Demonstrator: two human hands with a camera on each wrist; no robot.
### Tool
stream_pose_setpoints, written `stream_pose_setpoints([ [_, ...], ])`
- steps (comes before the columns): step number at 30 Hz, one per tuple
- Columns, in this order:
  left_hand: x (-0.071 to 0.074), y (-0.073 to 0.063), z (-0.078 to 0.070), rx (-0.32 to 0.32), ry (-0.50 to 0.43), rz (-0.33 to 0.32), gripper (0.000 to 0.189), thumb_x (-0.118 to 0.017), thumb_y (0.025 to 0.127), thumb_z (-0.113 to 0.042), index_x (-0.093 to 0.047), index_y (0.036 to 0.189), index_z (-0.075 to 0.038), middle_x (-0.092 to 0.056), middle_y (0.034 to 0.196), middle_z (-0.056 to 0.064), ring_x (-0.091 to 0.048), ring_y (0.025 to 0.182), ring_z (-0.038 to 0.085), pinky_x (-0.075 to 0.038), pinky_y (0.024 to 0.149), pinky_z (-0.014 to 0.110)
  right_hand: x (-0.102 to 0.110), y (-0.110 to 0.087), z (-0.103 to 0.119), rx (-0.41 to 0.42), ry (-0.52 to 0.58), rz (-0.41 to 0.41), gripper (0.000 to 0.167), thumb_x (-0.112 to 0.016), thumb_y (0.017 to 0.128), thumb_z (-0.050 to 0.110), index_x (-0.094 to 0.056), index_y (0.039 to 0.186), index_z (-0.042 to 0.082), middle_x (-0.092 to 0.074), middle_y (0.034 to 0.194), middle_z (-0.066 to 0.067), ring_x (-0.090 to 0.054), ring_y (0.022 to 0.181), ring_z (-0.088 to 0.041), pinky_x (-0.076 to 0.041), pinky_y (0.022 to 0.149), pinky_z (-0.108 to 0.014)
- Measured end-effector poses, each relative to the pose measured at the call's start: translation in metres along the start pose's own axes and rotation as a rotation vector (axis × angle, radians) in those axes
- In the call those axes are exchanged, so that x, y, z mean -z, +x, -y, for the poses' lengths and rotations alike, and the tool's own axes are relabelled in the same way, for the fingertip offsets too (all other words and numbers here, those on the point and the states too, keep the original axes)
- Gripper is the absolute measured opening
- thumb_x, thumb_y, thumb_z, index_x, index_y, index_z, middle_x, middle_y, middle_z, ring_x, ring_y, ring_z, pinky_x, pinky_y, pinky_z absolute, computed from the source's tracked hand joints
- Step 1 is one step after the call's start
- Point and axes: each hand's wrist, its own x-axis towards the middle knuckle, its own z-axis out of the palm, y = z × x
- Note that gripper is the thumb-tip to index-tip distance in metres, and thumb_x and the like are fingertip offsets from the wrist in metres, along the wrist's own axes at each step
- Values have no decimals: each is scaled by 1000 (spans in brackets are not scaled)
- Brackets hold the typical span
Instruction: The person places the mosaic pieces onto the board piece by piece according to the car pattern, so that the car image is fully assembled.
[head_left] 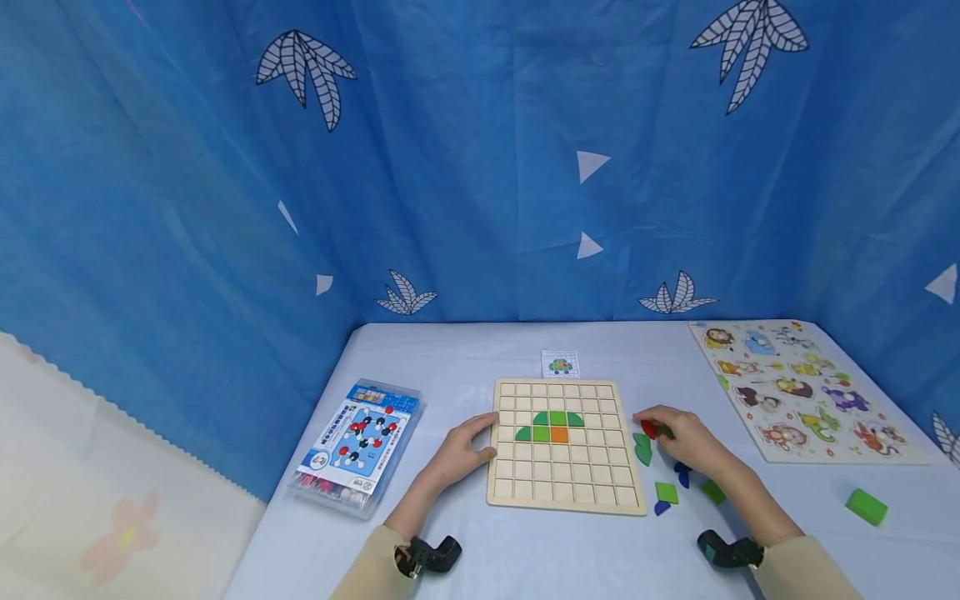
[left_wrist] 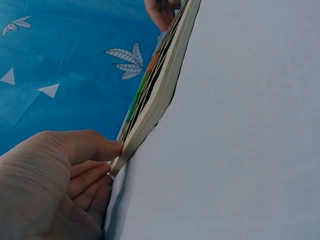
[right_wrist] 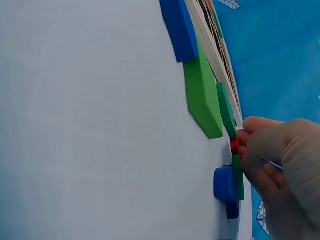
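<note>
A wooden grid board holds several green pieces and one orange square. My left hand rests against the board's left edge, thumb and fingertips touching its side; the left wrist view shows the thumb at the rim. Right of the board, my right hand pinches a small red piece low at the table, fingers hiding part of it. Around that hand lie green curved pieces, a light green square and blue pieces.
A small pattern card lies behind the board. At the left is a plastic box with a molecule picture. An animal puzzle board lies at the back right, with a green block in front of it. A blue curtain hangs behind.
</note>
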Motion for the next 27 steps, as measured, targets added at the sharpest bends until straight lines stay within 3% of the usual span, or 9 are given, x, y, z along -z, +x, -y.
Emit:
stream_pose_setpoints([
  [7, 0, 0, -1, -1, -2, -1, 58, -67, 85, -9, -46, 140, -7, -43, 143, 7, -35, 134, 25, -31, 109, 40, 0, -1, 0, -16, -5, -11, 38, -66, 79, -9, -65, 115, 2, -62, 113, -17, -57, 106, -38, -49, 88, -53],
  [15, 0, 1, 1, -2, -6, -4, 58, -67, 86, -9, -45, 140, -6, -43, 143, 7, -34, 134, 25, -30, 110, 40, -4, -3, -4, -79, -49, -128, 32, -74, 80, 6, -67, 110, 0, -64, 104, -15, -59, 99, -35, -50, 85, -51],
  [27, 0, 1, 1, 8, -1, -4, 58, -66, 86, -10, -46, 140, -7, -43, 143, 7, -34, 134, 25, -30, 110, 41, -5, -6, -5, -95, -89, -204, 30, -77, 77, 6, -68, 105, -2, -65, 99, -17, -61, 93, -36, -52, 80, -50],
])
